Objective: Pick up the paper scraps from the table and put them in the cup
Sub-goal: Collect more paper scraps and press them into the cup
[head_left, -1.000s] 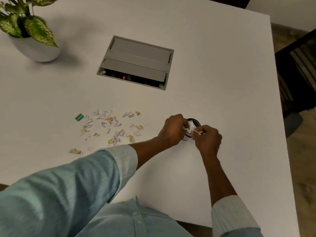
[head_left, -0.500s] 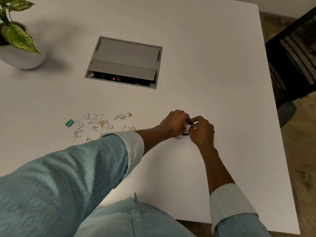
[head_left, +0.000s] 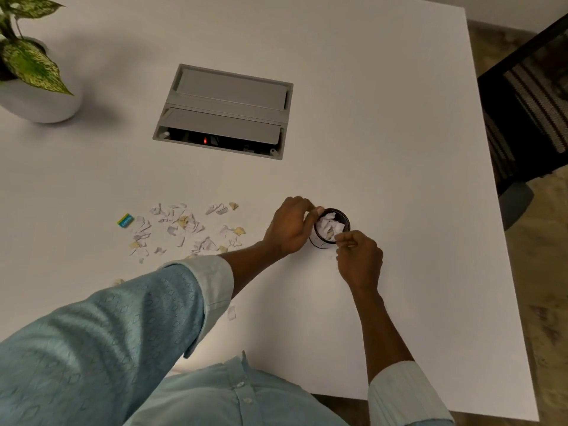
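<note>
white and tan paper scraps (head_left: 184,227) lie scattered on the table (head_left: 384,133) well to the left of the cup (head_left: 332,227), so the left hand (head_left: 289,229) is the nearer one for the next pick. that hand curls around the cup's left side, thumb at the rim; the cup already holds crumpled paper. the right hand (head_left: 359,259) sits just beside the cup's near edge, fingers pinched narrow, whether on a scrap i cannot tell. one stray scrap (head_left: 231,312) lies nearer the body. the surface is smooth, matte white, with a grey cable box (head_left: 227,109) and a potted plant (head_left: 27,72) further off.

Pale blue patterned shirt (head_left: 101,348), white buttons, lighter rolled cuffs (head_left: 212,287), bare forearms
</note>
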{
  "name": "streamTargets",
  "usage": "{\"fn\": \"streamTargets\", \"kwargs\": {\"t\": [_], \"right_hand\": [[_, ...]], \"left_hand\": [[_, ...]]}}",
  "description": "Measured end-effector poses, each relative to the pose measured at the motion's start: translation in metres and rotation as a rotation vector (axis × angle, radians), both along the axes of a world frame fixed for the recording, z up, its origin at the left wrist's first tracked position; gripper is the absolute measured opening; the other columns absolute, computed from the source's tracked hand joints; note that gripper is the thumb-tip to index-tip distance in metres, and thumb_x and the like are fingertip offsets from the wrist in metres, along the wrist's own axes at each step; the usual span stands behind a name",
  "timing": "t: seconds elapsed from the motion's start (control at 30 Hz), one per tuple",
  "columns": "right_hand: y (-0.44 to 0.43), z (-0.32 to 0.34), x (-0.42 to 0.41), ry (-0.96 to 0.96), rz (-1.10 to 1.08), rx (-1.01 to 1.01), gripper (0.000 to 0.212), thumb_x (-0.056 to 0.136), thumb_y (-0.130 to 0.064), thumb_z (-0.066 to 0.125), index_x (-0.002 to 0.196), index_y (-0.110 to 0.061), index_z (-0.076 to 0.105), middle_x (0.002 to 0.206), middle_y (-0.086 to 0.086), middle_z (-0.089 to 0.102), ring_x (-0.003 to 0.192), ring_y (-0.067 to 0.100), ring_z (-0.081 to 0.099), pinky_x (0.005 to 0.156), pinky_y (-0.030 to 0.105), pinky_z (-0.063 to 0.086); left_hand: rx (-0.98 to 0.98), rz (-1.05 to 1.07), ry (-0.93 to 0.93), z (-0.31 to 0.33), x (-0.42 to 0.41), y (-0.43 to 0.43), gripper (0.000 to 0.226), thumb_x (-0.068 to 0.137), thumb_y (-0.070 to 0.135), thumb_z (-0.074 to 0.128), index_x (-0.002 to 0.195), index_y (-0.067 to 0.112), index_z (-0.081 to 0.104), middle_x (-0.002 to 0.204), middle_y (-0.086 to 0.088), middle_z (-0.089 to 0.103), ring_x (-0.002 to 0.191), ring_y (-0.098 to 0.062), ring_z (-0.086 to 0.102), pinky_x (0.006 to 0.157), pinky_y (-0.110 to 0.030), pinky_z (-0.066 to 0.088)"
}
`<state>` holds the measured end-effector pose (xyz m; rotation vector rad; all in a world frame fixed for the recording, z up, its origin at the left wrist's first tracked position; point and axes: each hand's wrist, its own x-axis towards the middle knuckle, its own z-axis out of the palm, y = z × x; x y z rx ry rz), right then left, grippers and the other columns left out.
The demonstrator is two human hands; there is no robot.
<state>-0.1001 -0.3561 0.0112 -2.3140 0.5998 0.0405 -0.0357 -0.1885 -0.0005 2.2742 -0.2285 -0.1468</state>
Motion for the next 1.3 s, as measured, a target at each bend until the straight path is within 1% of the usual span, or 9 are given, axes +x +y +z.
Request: {"fn": "streamTargets", "kwargs": {"t": [0.17, 0.27, 0.43, 0.57, 0.73, 0.97, 1.07, 1.2, 1.3], "right_hand": [[0.003, -0.029, -0.022, 0.082, 0.005, -0.077, 0.014, 0.087, -0.010, 0.072, 0.095, -0.021, 0.074, 0.094, 0.000, 0.074, 0.087, 0.020, 0.070, 0.076, 0.029, 0.053], [0.002, -0.048, -0.032, 0.115, 0.031, -0.127, 0.022, 0.087, -0.015, 0.075, 0.109, -0.016, 0.071, 0.107, 0.006, 0.067, 0.096, 0.024, 0.068, 0.081, 0.036, 0.055], [-0.001, -0.074, -0.038, 0.190, 0.144, -0.221, 0.048, 0.089, -0.020, 0.075, 0.132, -0.004, 0.060, 0.122, 0.013, 0.057, 0.118, 0.030, 0.053, 0.093, 0.039, 0.051], [0.000, -0.085, -0.033, 0.154, 0.201, -0.284, 0.044, 0.090, -0.020, 0.075, 0.129, -0.003, 0.063, 0.117, 0.013, 0.056, 0.114, 0.030, 0.052, 0.087, 0.038, 0.052], [0.009, -0.088, -0.023, 0.136, 0.202, -0.313, 0.015, 0.091, -0.007, 0.069, 0.105, -0.003, 0.073, 0.104, 0.015, 0.063, 0.098, 0.034, 0.061, 0.078, 0.041, 0.054], [0.036, -0.084, -0.028, 0.195, 0.355, -0.367, 0.011, 0.093, -0.011, 0.063, 0.100, -0.013, 0.071, 0.101, 0.007, 0.064, 0.095, 0.026, 0.062, 0.071, 0.036, 0.051], [0.059, -0.080, -0.028, 0.094, 0.470, -0.383, 0.022, 0.091, -0.009, 0.067, 0.113, -0.012, 0.070, 0.102, 0.008, 0.065, 0.095, 0.027, 0.065, 0.067, 0.037, 0.055], [0.088, -0.072, -0.010, 0.113, 0.557, -0.448, 0.048, 0.092, -0.005, 0.067, 0.139, -0.003, 0.056, 0.108, 0.014, 0.065, 0.097, 0.028, 0.065, 0.063, 0.037, 0.057], [0.100, -0.071, 0.011, 0.151, 0.545, -0.461, 0.051, 0.098, -0.006, 0.059, 0.147, -0.001, 0.044, 0.119, 0.016, 0.061, 0.108, 0.029, 0.061, 0.071, 0.037, 0.056]], "left_hand": [[0.379, -0.212, 0.064, -0.043, -0.025, 0.061, 0.050, 0.100, 0.045, 0.062, 0.131, 0.006, 0.058, 0.140, -0.010, 0.054, 0.137, -0.028, 0.043, 0.097, -0.046, 0.052], [0.582, -0.376, 0.132, -0.061, -0.040, 0.090, 0.084, 0.092, 0.056, 0.068, 0.150, 0.003, 0.040, 0.168, -0.018, 0.020, 0.158, -0.033, 0.013, 0.119, -0.050, 0.039], [0.741, -0.524, 0.173, -0.078, -0.055, 0.104, 0.133, 0.076, 0.068, 0.078, 0.162, 0.001, 0.000, 0.169, -0.020, -0.023, 0.159, -0.035, -0.017, 0.129, -0.045, 0.013], [0.758, -0.503, 0.162, -0.080, -0.059, 0.098, 0.139, 0.073, 0.060, 0.084, 0.162, 0.001, -0.005, 0.167, -0.021, -0.028, 0.157, -0.037, -0.023, 0.129, -0.043, 0.006], [0.718, -0.460, 0.213, -0.075, -0.062, 0.090, 0.137, 0.071, 0.045, 0.091, 0.162, 0.001, -0.001, 0.167, -0.021, -0.028, 0.156, -0.035, -0.024, 0.130, -0.042, 0.005], [0.672, -0.429, 0.249, -0.074, -0.063, 0.091, 0.134, 0.072, 0.036, 0.092, 0.163, 0.003, -0.001, 0.167, -0.018, -0.030, 0.156, -0.034, -0.026, 0.132, -0.046, 0.011], [0.657, -0.408, 0.247, -0.077, -0.064, 0.091, 0.136, 0.071, 0.033, 0.093, 0.163, 0.005, -0.003, 0.167, -0.016, -0.032, 0.155, -0.033, -0.027, 0.131, -0.045, 0.010], [0.635, -0.405, 0.250, -0.081, -0.064, 0.096, 0.138, 0.073, 0.034, 0.092, 0.163, 0.009, -0.010, 0.166, -0.011, -0.035, 0.154, -0.029, -0.030, 0.130, -0.040, 0.004], [0.631, -0.402, 0.248, -0.084, -0.064, 0.097, 0.138, 0.074, 0.034, 0.091, 0.163, 0.011, -0.012, 0.166, -0.011, -0.036, 0.154, -0.029, -0.032, 0.129, -0.039, 0.001]]}}
